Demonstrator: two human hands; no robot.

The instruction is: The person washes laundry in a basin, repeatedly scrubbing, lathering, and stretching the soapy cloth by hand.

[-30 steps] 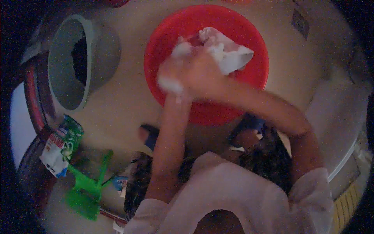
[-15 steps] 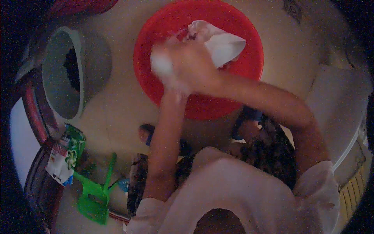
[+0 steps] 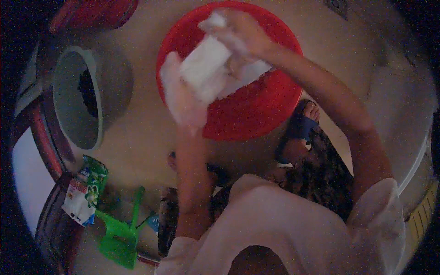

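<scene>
1. In the red basin (image 3: 247, 117), toward its upper left half, we see the white cloth (image 3: 206, 68) spread between two hands.
2. We read its long axis as running crosswise, rising slightly from the left hand (image 3: 185, 103) toward the right; one pale flap points right, near the basin's rim.
3. The cloth looks wet and soft, smooth and bright on its broad left panel, creased and greyer at the right. Blur hides its exact outline.
4. Our left hand lies along the cloth's left edge, whitish with what looks like suds; we cannot tell how far its grip is open or whether it pinches the fabric.
5. Our right hand (image 3: 245, 34) is above the cloth, fingers curled in, its grip closed on a bunch of the fabric.
6. Beside the basin, well apart on the left, we have a grey-green bucket (image 3: 112, 87) with something dark inside.
7. Below that bucket we find a green-and-white packet (image 3: 85, 195) and a bright green dustpan (image 3: 119, 245).
</scene>
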